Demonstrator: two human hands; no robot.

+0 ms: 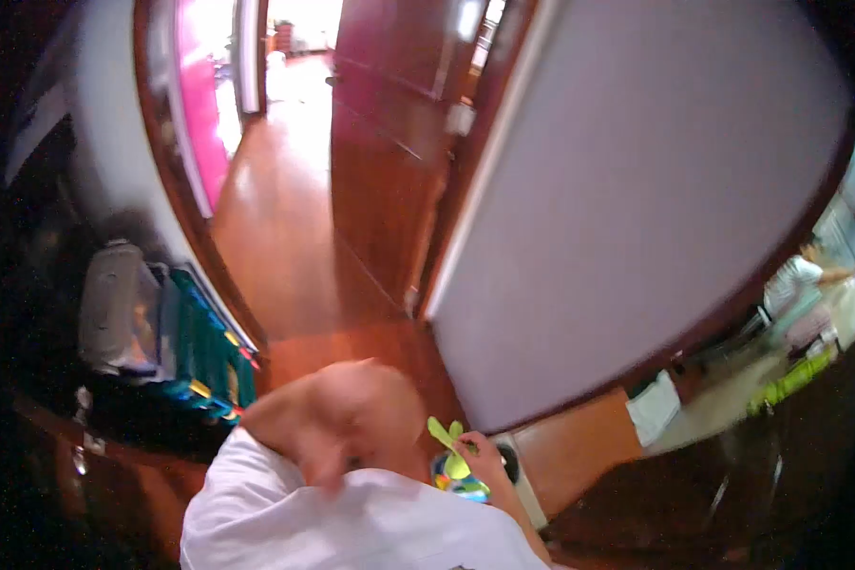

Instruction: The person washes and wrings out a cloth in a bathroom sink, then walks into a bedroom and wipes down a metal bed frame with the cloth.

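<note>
Held a lime-green, lobed, plastic-looking piece [456,466] in the right hand [482,458], above a blue, multicoloured packet-like object [467,489]; probably risked dropping it through a loose fingertip grip, or knocking it against the smooth pale-grey wall [636,218]; seemingly pinched it between thumb and fingers, with lobes jutting past the tips; bent the left arm before the white cloth shirt [380,522], left hand [332,461] blurred; could not tell its fingers spread or pressed together.

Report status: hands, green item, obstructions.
Left hand blurred near the shirt, grip unclear. Right hand fingering the green item. White shirt partly hides the colourful item below.
</note>
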